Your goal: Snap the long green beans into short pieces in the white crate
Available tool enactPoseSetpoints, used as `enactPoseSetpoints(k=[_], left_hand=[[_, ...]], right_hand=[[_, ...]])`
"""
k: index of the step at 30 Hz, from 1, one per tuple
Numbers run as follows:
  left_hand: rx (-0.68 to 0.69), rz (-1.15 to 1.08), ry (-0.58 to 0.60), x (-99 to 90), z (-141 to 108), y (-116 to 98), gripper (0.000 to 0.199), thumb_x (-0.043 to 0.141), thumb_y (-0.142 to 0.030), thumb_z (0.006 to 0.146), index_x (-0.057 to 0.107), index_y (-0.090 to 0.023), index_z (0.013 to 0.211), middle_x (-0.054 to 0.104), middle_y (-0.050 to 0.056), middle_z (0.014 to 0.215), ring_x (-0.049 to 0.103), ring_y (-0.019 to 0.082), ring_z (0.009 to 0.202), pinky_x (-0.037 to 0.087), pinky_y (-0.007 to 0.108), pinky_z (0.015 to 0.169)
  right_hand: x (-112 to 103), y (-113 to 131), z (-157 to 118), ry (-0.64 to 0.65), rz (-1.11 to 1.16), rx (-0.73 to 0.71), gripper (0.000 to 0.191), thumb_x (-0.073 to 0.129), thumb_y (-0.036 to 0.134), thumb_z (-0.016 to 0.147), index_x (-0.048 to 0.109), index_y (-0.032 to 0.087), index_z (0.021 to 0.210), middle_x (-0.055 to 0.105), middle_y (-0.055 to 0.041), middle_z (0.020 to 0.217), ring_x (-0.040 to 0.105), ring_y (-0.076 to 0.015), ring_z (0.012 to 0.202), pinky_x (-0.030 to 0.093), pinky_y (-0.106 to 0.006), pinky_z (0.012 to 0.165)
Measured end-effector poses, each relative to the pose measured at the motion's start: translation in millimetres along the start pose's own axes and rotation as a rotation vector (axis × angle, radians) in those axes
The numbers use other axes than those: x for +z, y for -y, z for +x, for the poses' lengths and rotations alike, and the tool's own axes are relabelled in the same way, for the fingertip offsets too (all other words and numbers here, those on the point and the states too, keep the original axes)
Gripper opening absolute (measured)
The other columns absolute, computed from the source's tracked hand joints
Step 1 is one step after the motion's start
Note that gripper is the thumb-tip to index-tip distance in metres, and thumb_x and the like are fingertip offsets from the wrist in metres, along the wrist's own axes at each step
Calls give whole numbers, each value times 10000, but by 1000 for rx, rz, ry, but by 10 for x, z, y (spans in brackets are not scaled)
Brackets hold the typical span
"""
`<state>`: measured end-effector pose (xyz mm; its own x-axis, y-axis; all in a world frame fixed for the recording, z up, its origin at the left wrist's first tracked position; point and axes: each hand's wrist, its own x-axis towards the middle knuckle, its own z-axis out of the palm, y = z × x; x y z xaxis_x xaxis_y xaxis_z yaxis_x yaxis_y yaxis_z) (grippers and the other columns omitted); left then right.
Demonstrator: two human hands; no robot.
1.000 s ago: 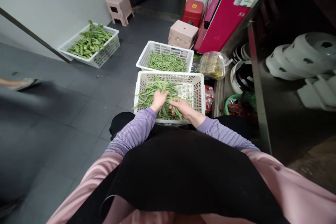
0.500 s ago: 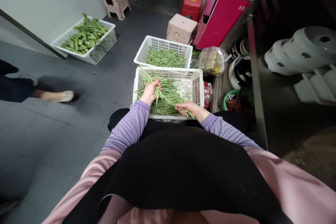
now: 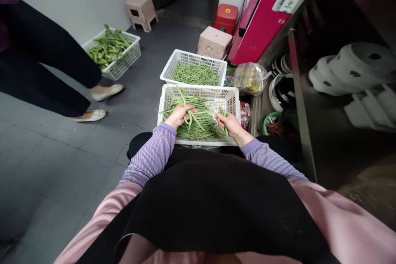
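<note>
In front of me is a white plastic basket holding a heap of long green beans. Over its left half, my left hand is closed around several long beans, whose ends stick out on both sides of the fist. My right hand, above the basket's right side, pinches a few green bean pieces. Just beyond stands a second white basket with short green bean pieces in it.
A person in dark trousers stands at the left, near a basket of green vegetables. Pink stools, a red stool and a bagged yellow item lie farther off. A metal shelf runs along my right.
My right hand has risen slightly from the basket's near edge. The person at the left has walked farther into view, now partly covering the basket of vegetables. My view has tilted up slightly.
</note>
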<state>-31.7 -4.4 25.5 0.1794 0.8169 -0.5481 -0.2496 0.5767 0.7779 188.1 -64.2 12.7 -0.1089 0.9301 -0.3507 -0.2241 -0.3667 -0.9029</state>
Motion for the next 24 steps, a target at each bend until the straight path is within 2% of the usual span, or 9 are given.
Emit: enactPoseSetpoints(k=[4,8,11,13,16,18,20,22,24], left_hand=[[-29,71,119,71,-66,43,99,645,-117,792,548,-127,772,609,28,574,582,121,437,469,223,435],[17,48,242,183,-157,118,236,710,-172,761,478,-170,809,566,-25,574,556,104,448,484,238,482],[64,103,292,211,-214,159,294,736,-200,736,453,-182,814,525,-55,556,520,90,449,461,231,487],[84,145,283,197,-227,163,293,735,-211,733,459,-182,826,523,-58,565,520,90,466,459,235,504],[129,203,248,155,-200,143,255,722,-219,735,482,-174,810,533,-52,577,522,88,481,454,238,522],[165,261,270,131,-164,129,222,719,-205,727,504,-163,765,536,-45,564,513,83,472,438,235,516],[190,321,299,116,-130,125,197,729,-181,704,535,-149,724,549,-35,554,510,81,466,431,234,513],[189,342,291,108,-105,127,192,754,-158,670,573,-134,731,569,-27,557,522,84,470,434,234,514],[146,297,262,103,-82,125,240,777,-146,641,602,-128,806,599,-16,582,557,101,492,437,234,513]], right_hand=[[23,78,62,-166,183,-72,274,745,345,806,526,188,755,462,60,591,310,-38,402,342,-190,391],[54,115,257,-348,330,-61,213,647,260,891,488,199,763,429,62,567,321,-45,404,350,-167,372],[-91,141,454,-519,311,-81,229,620,250,906,452,213,754,359,87,519,302,-43,378,315,-150,349],[-243,140,537,-528,206,-72,226,666,276,876,467,220,784,335,103,495,291,-46,358,278,-151,328],[-397,92,538,-288,-12,174,253,752,298,807,523,215,875,402,99,499,306,-54,338,233,-164,306],[-385,45,476,-33,-64,416,273,761,346,801,559,187,894,449,74,525,309,-49,339,208,-169,302],[-293,8,394,194,-55,565,311,735,428,816,591,156,859,458,53,533,314,-46,352,201,-175,309],[-174,-7,310,342,-47,580,342,731,459,808,604,142,802,456,41,528,345,-53,380,229,-180,331],[-78,-4,236,383,-69,506,339,753,440,787,586,151,732,448,38,514,367,-64,403,268,-191,358]])
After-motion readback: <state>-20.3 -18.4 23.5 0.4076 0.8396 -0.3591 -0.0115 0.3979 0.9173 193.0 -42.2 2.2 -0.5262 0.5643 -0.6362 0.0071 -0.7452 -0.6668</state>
